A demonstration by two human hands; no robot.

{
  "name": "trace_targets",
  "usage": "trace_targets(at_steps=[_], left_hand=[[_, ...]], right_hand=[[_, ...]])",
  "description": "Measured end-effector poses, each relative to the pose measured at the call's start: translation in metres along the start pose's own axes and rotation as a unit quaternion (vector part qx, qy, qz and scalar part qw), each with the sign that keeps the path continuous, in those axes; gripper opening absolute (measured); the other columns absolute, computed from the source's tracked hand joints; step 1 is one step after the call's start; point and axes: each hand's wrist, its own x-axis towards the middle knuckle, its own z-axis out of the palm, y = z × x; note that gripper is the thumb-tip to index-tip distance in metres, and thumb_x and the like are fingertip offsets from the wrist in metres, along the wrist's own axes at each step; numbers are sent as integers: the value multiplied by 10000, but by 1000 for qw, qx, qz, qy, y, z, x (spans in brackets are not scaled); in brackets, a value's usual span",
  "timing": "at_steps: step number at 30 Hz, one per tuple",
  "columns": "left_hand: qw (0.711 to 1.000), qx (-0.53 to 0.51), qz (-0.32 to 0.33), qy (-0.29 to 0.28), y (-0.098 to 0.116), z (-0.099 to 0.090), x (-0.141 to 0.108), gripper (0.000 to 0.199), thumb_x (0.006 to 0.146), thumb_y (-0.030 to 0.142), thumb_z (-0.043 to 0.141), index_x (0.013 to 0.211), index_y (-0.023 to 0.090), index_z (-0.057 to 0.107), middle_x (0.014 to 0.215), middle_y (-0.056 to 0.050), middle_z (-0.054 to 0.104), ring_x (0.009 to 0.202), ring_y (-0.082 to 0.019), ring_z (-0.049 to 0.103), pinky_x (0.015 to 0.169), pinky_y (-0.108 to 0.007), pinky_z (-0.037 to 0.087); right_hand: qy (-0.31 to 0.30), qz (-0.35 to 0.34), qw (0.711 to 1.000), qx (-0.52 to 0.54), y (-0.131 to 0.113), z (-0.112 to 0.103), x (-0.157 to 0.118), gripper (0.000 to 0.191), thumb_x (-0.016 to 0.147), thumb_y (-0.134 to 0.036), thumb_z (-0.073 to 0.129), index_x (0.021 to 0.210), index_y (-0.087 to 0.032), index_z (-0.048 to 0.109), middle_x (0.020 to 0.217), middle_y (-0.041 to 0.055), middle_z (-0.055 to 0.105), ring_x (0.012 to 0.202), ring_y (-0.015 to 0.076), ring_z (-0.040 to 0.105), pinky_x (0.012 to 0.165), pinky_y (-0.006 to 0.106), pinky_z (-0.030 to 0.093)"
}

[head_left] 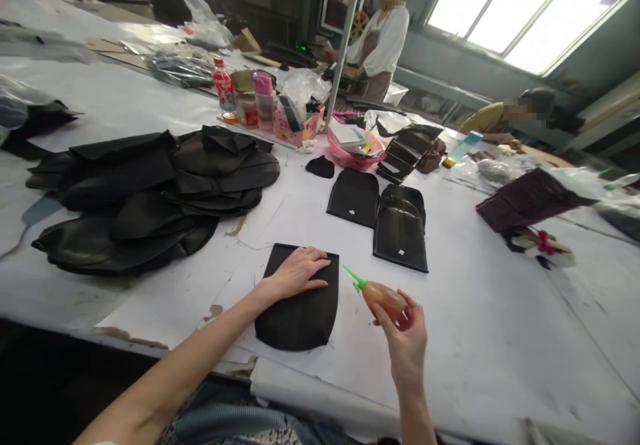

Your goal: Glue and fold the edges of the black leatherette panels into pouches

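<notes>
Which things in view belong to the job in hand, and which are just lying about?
In the job:
- left hand, on black panel
- right hand, holding squeeze bottle
- probably black pile, two similar panels

Lying about:
- drink bottle
- pink basket
- pink-lidded cup

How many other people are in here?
2: one person in white standing beyond the pole, and a second person in yellow bending over, right. Others may be hidden.
</notes>
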Motion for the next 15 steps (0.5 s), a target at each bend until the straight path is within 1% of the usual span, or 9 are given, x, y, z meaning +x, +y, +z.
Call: trace_targets(at_steps=[3,7,11,15], left_hand=[[1000,-15,-9,7,-2,2,-2,486,900,482,671,1285,197,593,1322,-81,606,1213,-249,544,1004,-377,393],[999,-38,-15,11,-3,3,-3,465,904,479,666,1280,213,598,1335,-72,596,1224,-245,532,1008,-369,381],[998,-52,-18,14,-3,1,-2,449,908,476,660,1269,216,606,1328,-72,599,1221,-243,532,1005,-364,381],[998,-55,-22,12,-3,0,-2,438,910,474,656,1256,209,619,1315,-79,606,1208,-247,537,999,-367,387]], right_hand=[[-17,-16,999,-48,-1,9,10,722,641,-464,899,1219,-210,548,1106,86,644,891,269,680,600,319,608],[-19,-67,990,-124,-4,17,18,697,666,-516,865,1224,-226,562,1152,80,622,949,272,663,731,368,607],[-26,-108,977,-181,-3,20,25,657,709,-540,825,1232,-236,568,1164,84,629,956,277,660,777,402,592],[-40,-142,966,-215,-1,22,31,630,744,-534,798,1247,-235,563,1158,88,637,991,288,649,858,451,568]])
